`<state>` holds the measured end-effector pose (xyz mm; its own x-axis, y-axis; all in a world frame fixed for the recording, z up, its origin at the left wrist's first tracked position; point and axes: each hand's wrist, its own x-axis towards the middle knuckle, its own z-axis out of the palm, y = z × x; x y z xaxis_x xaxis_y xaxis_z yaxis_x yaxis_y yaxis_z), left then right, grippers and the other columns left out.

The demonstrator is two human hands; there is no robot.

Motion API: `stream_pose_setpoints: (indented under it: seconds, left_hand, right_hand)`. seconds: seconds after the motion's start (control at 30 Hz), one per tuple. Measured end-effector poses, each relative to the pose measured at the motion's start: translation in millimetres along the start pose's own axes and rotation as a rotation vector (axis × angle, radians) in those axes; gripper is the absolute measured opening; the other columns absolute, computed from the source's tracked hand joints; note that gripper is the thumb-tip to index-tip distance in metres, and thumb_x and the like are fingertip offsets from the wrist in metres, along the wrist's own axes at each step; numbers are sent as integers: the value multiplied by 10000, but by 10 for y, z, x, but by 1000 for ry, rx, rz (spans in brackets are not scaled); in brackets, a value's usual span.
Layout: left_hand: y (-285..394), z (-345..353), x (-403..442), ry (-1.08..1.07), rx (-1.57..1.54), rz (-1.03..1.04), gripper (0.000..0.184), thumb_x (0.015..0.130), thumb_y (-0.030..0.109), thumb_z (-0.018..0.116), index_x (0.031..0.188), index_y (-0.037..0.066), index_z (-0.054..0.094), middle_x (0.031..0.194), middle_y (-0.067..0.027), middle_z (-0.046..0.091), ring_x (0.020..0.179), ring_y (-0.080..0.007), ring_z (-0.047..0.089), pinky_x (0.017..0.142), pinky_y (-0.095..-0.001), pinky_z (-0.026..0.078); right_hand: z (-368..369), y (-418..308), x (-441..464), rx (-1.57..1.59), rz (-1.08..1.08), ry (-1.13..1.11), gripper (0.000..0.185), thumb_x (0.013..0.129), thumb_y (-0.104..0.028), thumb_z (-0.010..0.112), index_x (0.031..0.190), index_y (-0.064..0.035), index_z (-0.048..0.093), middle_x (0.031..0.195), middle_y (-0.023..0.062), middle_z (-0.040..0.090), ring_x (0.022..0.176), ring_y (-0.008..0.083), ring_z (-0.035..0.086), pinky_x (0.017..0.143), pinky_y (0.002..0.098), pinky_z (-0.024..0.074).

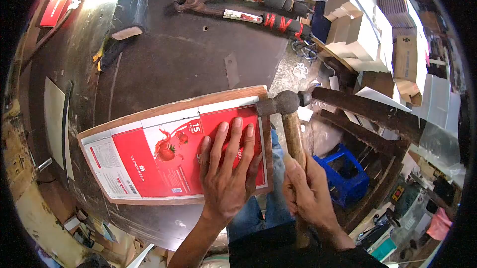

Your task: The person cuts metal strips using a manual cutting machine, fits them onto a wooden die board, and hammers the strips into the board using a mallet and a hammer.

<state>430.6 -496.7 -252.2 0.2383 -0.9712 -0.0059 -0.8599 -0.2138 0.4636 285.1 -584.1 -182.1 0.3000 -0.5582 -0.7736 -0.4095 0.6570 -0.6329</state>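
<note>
A flat red and white printed carton sheet [130,149], with a strawberry picture on it, lies on a wooden board [169,108] at the table's near edge. My left hand [229,168] rests flat on the sheet's right part, fingers stretched out. In my right hand [309,188] is the wooden handle of a hammer [286,103], its fingers wrapped round it. The hammer's head is over the board's upper right corner; whether it touches the sheet I cannot tell.
Long-handled bolt cutters [243,14] lie at the back of the dark table [174,54]. A small grey metal strip [231,69] is nearer. Stacked cartons [353,29] stand at right, above a blue plastic frame [343,176]. A dark padded object [130,9] sits at left.
</note>
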Motion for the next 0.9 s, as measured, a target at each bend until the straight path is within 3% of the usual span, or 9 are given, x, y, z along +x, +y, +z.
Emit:
stream_pose_setpoints:
  seconds: [0.23, 0.4, 0.57, 0.63, 0.73, 0.9]
  left_hand:
    - [-1, 32, -13, 7, 21, 12, 457, 994, 311, 582, 1387, 79, 570, 1511, -139, 466, 1430, -331, 377, 1189, -522, 233]
    - [31, 26, 2, -13, 39, 10, 454, 1016, 284, 524, 1408, 55, 540, 1541, -164, 417, 1450, -357, 329, 1189, -544, 207]
    - [67, 6, 37, -13, 53, 6, 464, 995, 249, 530, 1410, 42, 513, 1539, -168, 416, 1429, -370, 333, 1168, -546, 213]
    - [106, -36, 85, -15, 61, 2, 481, 974, 237, 550, 1409, 39, 503, 1534, -167, 422, 1411, -373, 345, 1157, -542, 217]
    - [154, -61, 173, -23, -3, -66, 505, 944, 275, 549, 1403, 64, 529, 1534, -101, 448, 1371, -322, 371, 1099, -501, 264]
    - [98, 9, 186, 56, -18, -25, 554, 896, 304, 604, 1393, 69, 536, 1504, -49, 489, 1304, -293, 413, 1031, -469, 301]
  right_hand:
    - [-22, -47, 11, 43, 55, -32, 259, 1067, -308, 488, 1035, -55, 538, 579, -25, 463, 414, 68, 417, 383, 244, 333]
    - [-159, 231, 84, 222, 32, 108, 357, 1071, -387, 437, 907, -75, 490, 520, 11, 436, 352, 112, 394, 341, 272, 327]
    - [-282, 303, 137, 289, 51, 90, 352, 1065, -388, 451, 898, -79, 476, 517, 12, 423, 343, 119, 383, 323, 281, 318]
    - [-303, 312, 138, 251, 52, 69, 364, 1077, -407, 397, 922, -81, 445, 500, 1, 374, 313, 94, 320, 287, 264, 290]
    - [-347, 319, 110, 232, 77, 77, 381, 1069, -394, 442, 873, -70, 486, 533, 11, 452, 354, 112, 412, 332, 280, 328]
    - [-292, 120, 49, 156, 10, 77, 354, 1073, -352, 451, 881, -58, 499, 535, 9, 465, 360, 94, 417, 338, 258, 328]
